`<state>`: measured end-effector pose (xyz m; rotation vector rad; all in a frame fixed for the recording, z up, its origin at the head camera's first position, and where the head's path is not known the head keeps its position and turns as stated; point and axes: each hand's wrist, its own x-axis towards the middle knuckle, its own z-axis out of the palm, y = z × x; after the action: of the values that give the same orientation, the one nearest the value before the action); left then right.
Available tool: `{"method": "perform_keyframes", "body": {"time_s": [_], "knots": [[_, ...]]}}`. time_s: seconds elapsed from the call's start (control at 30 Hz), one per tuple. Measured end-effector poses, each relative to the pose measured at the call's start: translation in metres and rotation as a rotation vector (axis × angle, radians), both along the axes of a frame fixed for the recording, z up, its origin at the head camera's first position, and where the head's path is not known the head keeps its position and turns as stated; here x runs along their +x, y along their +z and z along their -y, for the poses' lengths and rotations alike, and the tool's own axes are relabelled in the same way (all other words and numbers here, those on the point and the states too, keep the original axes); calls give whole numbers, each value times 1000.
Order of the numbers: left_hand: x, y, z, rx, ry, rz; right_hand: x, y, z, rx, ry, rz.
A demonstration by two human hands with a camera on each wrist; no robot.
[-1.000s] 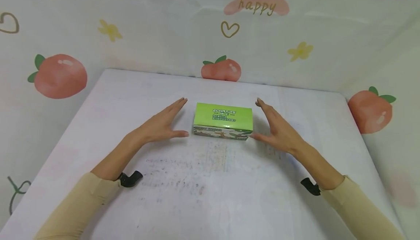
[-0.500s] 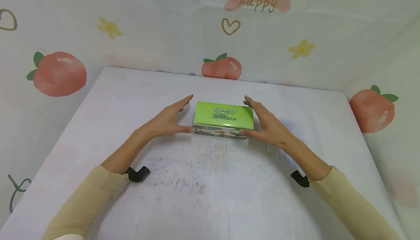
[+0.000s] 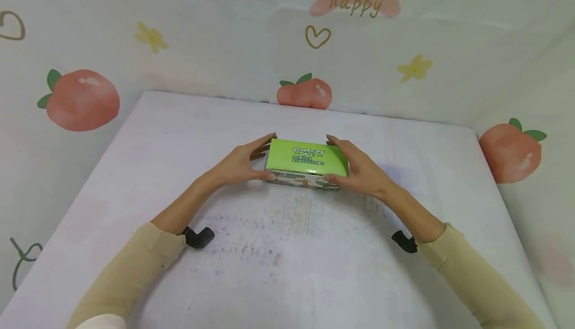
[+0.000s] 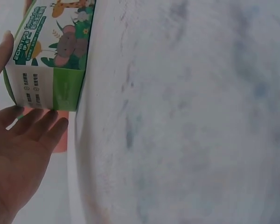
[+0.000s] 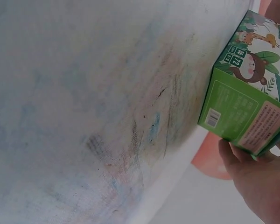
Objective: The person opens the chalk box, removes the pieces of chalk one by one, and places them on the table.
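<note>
A small cardboard box (image 3: 307, 157) with a bright green lid sits on the white table. Its front shows cartoon animals (image 4: 72, 44), and one end carries a barcode (image 5: 213, 118). My left hand (image 3: 238, 164) holds the box's left end, thumb at the front corner and fingers at the back corner. At the other end, my right hand (image 3: 359, 166) grips the box with its thumb across the front face. The right fingers reach over to the back edge, where the box partly hides them. Both wrist views show fingertips close against the box ends.
The white tabletop (image 3: 292, 269) has smudges and faint coloured marks in front of the box. A white cloth backdrop (image 3: 224, 44) printed with peaches, hearts and flowers rises behind the table and at both sides. Black wrist mounts (image 3: 199, 237) stick out below the sleeves.
Both hands have moved inward from either side of the box and now grip its ends. The right thumb slid further along the front face. The box has stayed in place.
</note>
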<state>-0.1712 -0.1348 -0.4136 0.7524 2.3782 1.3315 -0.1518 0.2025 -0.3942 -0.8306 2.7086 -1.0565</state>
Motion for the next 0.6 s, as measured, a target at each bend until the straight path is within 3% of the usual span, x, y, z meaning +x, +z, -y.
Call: {"method": "perform_keyframes", "body": {"time_s": [0.37,0.6], "knots": [[-6,-1,-8,74,32,39,-2,-1,3,31,-26,18],[-6,-7,-12,175,35,82,-1,-1,4,-3,-49,53]]}}
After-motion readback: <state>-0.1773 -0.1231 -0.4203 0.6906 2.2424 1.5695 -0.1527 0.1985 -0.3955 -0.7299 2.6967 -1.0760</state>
